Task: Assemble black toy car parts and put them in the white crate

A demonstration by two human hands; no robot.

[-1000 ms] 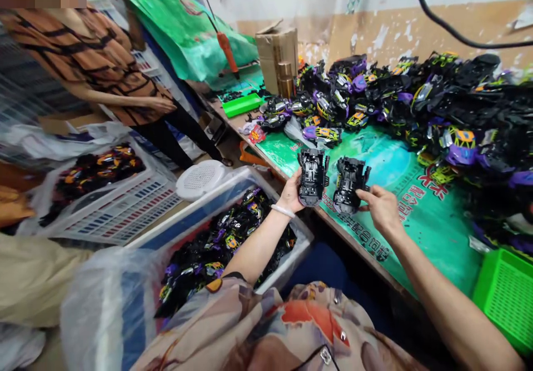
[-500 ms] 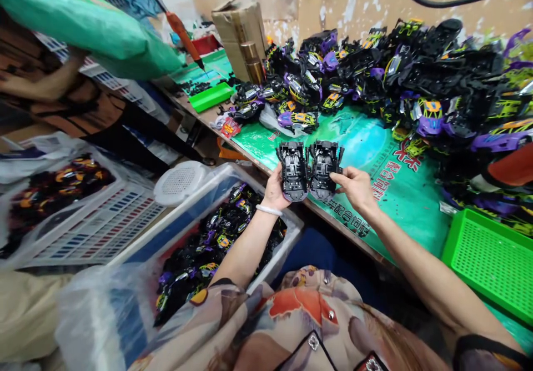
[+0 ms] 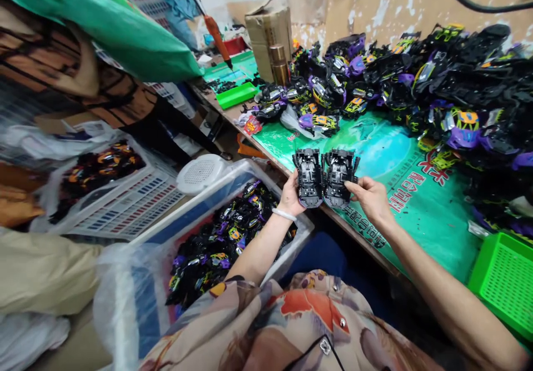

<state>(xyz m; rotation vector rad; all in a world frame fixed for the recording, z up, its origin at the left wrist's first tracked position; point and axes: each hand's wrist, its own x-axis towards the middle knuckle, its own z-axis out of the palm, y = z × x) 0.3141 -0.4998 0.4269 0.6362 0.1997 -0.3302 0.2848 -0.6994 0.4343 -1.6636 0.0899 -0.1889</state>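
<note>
Two black toy car bodies, seen from their hollow undersides, are held side by side over the front edge of the bench. My left hand [image 3: 292,196] is closed around the left toy car body [image 3: 309,178], with a pale bangle on the wrist. The fingers of my right hand [image 3: 372,196] pinch the right toy car body [image 3: 336,176] at its lower right side. Purple edges show at the bottom of both bodies. My left fingers are mostly hidden behind the cars.
A large heap of toy car bodies [image 3: 449,88] covers the back of the green bench [image 3: 441,215]. A green basket [image 3: 506,271] sits at right, a small green tray [image 3: 237,95] farther back. At left stand a lined bin [image 3: 137,237] of car bodies and a person carrying a green sack [image 3: 137,43].
The view has swung left, so the scene sits farther right. Both hands still hold the two car bodies in much the same pose. The person with the green sack has shifted slightly.
</note>
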